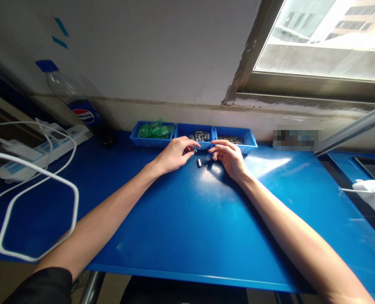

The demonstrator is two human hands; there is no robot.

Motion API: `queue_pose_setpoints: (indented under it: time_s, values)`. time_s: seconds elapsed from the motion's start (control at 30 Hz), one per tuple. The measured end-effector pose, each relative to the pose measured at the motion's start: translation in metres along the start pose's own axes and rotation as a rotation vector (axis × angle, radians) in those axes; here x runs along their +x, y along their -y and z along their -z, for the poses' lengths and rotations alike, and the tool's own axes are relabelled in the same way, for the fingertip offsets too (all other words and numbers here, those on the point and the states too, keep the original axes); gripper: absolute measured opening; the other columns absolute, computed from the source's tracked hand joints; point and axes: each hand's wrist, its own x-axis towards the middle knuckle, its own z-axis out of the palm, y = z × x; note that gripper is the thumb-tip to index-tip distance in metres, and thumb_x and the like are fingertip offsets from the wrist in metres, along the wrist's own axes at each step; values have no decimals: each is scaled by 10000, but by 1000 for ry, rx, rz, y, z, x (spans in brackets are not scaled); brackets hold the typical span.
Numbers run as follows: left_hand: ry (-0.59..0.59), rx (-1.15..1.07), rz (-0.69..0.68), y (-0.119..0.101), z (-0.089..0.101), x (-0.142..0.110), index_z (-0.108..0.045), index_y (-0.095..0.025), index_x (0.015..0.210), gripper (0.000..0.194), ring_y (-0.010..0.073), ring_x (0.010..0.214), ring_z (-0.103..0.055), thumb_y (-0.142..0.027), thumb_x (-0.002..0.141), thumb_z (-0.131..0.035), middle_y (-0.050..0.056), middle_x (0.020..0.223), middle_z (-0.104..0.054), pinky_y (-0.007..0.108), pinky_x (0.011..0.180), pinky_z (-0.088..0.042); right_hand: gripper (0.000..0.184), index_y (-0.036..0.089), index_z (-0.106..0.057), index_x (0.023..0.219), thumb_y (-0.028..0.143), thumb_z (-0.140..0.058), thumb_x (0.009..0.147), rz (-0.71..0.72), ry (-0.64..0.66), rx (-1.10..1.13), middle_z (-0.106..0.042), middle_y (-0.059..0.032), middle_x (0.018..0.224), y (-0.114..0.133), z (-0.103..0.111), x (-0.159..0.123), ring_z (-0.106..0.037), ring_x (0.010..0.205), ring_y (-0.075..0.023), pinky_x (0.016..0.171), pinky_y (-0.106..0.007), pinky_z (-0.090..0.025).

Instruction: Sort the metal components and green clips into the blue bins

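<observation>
Head view: the small block (pixel 199 163) rests on the bench (pixel 175 228) between my two hands, its long axis running mainly away from me, with the far end angled slightly to the left. My left hand (pixel 176 154) is the nearer: the block lies just beside its fingertips, to their right and slightly toward me. This hand is pinched on a small dark piece (pixel 194 151) between thumb and fingers. From my right hand (pixel 228 156), the block lies to the left, with a wider gap. The fingers of that hand are loosely bent; whether they hold anything cannot be determined. Beyond the hands, three blue trays stand side by side: the left tray (pixel 151 143) contains green packets (pixel 156 130), the middle tray (pixel 207 145) grey metallic pieces (pixel 202 136), the right tray (pixel 249 148) thin metal parts (pixel 230 139).
</observation>
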Motion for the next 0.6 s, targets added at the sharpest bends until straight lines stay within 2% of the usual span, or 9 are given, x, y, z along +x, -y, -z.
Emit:
queue_pose_setpoints:
  time_s: [0.13, 0.27, 0.43, 0.6]
  values:
    - [-128, -270, 100, -4, -6, 2, -782, -162, 1119, 297, 222, 883, -779, -315, 864, -781, 84, 989, -806, 332, 850, -633, 242, 224, -798, 1007, 366, -820, 812, 11, 51, -116, -781, -20, 833, -3, 0, -2, -606, 626, -144, 691, -324, -523]
    - [-178, -486, 194, -6, -14, 2, -774, -144, 1041, 384, 241, 856, -791, -441, 808, -848, 96, 968, -807, 357, 829, -654, 380, 237, -777, 1140, 423, -853, 817, -2, 183, -246, -795, -37, 897, 0, -1, -7, -626, 657, -152, 636, -309, -492]
    - [-169, -536, 247, -9, -18, 0, -761, -138, 970, 529, 264, 905, -791, -504, 640, -954, 101, 997, -788, 364, 838, -658, 437, 229, -775, 1167, 466, -860, 809, 5, 197, -298, -790, -45, 906, 4, -1, -9, -624, 650, -154, 561, -289, -445]
    - [-135, -571, 245, -9, -22, -3, -741, -141, 966, 550, 270, 906, -792, -507, 619, -961, 97, 988, -788, 357, 838, -652, 374, 214, -810, 1092, 454, -860, 810, -1, 208, -307, -782, -42, 872, 3, -1, -8, -620, 651, -150, 561, -283, -448]
